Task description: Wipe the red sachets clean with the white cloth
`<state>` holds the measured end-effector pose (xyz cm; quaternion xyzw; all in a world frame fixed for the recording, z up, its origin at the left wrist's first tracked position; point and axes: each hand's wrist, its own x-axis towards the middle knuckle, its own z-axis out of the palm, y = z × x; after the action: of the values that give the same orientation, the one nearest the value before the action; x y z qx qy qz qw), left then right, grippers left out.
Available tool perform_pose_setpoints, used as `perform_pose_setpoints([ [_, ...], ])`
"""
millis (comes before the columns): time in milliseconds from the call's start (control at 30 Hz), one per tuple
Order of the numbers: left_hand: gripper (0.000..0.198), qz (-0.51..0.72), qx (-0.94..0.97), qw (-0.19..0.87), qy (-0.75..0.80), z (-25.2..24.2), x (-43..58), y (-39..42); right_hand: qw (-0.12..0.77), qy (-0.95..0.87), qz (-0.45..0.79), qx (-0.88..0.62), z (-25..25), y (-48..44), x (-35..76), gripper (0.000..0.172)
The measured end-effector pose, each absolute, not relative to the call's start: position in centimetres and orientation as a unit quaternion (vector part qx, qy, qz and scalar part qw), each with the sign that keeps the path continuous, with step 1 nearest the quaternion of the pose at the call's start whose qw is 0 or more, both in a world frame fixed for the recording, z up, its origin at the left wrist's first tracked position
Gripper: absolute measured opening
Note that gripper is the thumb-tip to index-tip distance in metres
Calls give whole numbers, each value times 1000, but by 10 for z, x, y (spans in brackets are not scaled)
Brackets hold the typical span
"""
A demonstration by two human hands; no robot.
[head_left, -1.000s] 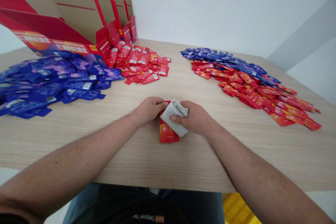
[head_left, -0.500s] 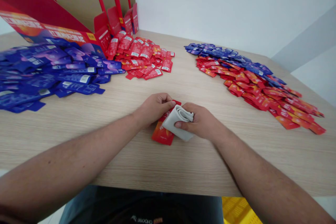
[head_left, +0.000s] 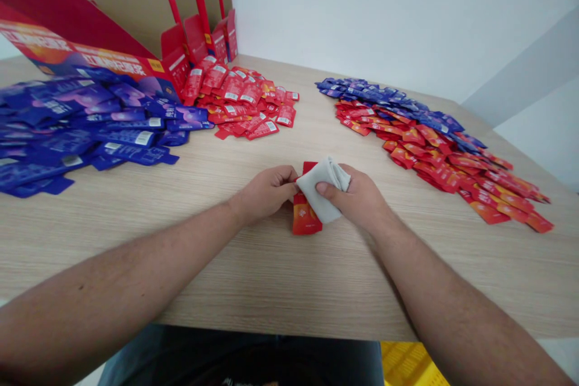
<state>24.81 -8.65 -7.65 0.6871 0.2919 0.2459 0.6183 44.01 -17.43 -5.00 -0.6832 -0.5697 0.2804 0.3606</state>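
Note:
My left hand pinches the left edge of a red and orange sachet above the table's middle. My right hand grips a folded pale grey cloth, its thumb on top. The cloth lies over the sachet's right side and hides part of its print. Both hands are close together, with the sachet and cloth between them.
Blue sachets and red sachets are heaped at the left, before open red cartons. At the right lie rows of blue sachets and red sachets. A yellow crate shows below the table edge.
The sachet has shifted right and turned more upright. My right hand has moved the cloth up and to the right across it. My left hand keeps its pinch.

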Motion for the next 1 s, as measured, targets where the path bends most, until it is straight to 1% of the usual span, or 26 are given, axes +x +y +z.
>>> perform_pose_setpoints([
  [33, 13, 247, 701, 608, 281, -76, 248, -87, 370, -561, 292, -680, -52, -174, 439, 38],
  [133, 16, 260, 734, 579, 243, -73, 247, -88, 363, -567, 359, -647, -53, -174, 439, 38],
  [267, 17, 277, 757, 558, 197, -69, 245, -89, 393, -561, 287, -670, -48, -175, 441, 36],
  [367, 14, 273, 790, 518, 182, -67, 244, -91, 382, -577, 321, -647, -45, -176, 441, 37],
  [467, 13, 270, 820, 471, 179, -65, 243, -93, 383, -578, 283, -663, -44, -177, 440, 35],
  [500, 13, 266, 826, 464, 175, -65, 242, -93, 382, -577, 288, -662, -44, -178, 440, 35],
  [600, 13, 249, 838, 455, 170, -66, 242, -94, 370, -583, 339, -638, -44, -178, 441, 36],
  [733, 13, 254, 841, 444, 175, -67, 242, -95, 382, -573, 292, -663, -44, -177, 442, 35],
  [833, 14, 249, 845, 440, 174, -67, 243, -95, 371, -582, 340, -638, -45, -176, 443, 36],
  [933, 15, 260, 843, 438, 174, -66, 243, -95, 383, -569, 289, -667, -46, -176, 445, 37],
  [1000, 16, 257, 845, 437, 171, -66, 243, -95, 379, -566, 286, -673, -46, -176, 445, 36],
])
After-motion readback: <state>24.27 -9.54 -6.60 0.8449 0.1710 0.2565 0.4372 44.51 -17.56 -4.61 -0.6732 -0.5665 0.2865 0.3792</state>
